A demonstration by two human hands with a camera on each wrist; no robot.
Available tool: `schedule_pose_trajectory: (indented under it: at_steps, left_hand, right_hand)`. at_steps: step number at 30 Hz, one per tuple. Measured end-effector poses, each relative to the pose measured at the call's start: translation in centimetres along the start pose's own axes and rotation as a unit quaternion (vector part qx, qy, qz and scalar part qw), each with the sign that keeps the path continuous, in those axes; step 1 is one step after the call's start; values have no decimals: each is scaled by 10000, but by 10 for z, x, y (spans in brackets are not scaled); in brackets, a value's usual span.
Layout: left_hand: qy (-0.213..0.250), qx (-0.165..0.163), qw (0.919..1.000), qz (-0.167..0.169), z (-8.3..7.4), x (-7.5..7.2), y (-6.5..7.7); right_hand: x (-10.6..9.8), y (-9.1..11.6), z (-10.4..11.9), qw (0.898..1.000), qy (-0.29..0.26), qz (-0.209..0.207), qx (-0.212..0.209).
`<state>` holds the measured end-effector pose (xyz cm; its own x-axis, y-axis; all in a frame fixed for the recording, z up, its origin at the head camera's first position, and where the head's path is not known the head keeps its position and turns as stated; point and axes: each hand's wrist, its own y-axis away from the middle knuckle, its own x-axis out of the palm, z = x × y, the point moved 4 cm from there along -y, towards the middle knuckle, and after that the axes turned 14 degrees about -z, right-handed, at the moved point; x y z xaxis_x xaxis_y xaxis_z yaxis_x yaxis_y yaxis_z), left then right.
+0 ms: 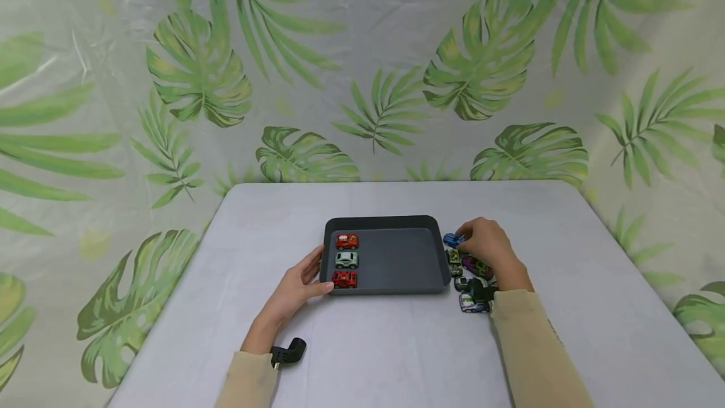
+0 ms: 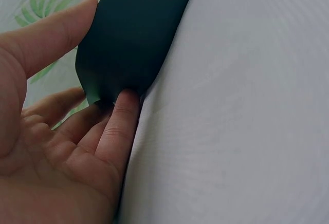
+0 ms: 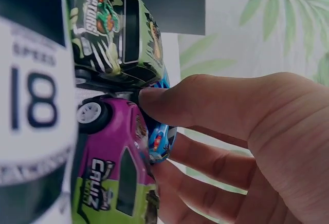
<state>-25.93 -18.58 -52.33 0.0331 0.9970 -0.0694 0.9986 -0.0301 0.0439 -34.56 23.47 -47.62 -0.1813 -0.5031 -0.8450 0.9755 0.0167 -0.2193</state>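
Observation:
A dark grey rectangular tray [image 1: 396, 263] lies on the table, with a column of three toy cars at its left end: a red one [image 1: 347, 242], a pale green one [image 1: 347, 260] and another red one [image 1: 344, 279]. My left hand [image 1: 297, 282] holds the tray's left end, thumb at the near corner and fingers along the outer side [image 2: 110, 131]. Beyond the tray's right side, my right hand [image 1: 487, 245] pinches a blue toy car [image 1: 453, 240] between thumb and fingers. Right beside it are a purple and green car [image 3: 115, 157] and a green and black car [image 3: 115, 34].
Several more toy cars cluster outside the tray's right edge, partly hidden by my right wrist. Nearest to me is a white car [image 1: 473, 303], marked 18 in the right wrist view. A leaf-patterned sheet [image 1: 374, 80] hangs behind the white table [image 1: 368, 351].

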Motion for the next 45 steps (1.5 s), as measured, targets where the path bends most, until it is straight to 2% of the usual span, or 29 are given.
schedule_pose_trajectory:
  at_steps: [5,13,26,34,45]
  left_hand:
    - [13,-6,10000,12,1,0,1]
    - [-1,58,10000,24,2,-1,-1]
    - [-61,58,10000,-25,1,0,-1]
    - [-99,63,9999,-35,-2,-1,-1]
    - [-49,-2,10000,-19,-1,1,1]
  right_hand:
    - [-4,1,-1,10000,2,-75,59]
    - [-18,-3,6,9985,100,-506,-176]
    - [-29,2,55,9955,-72,-765,-557]
    - [-22,5,85,9927,-4,-792,-913]
    - [7,7,121,9902,167,-630,-1238]
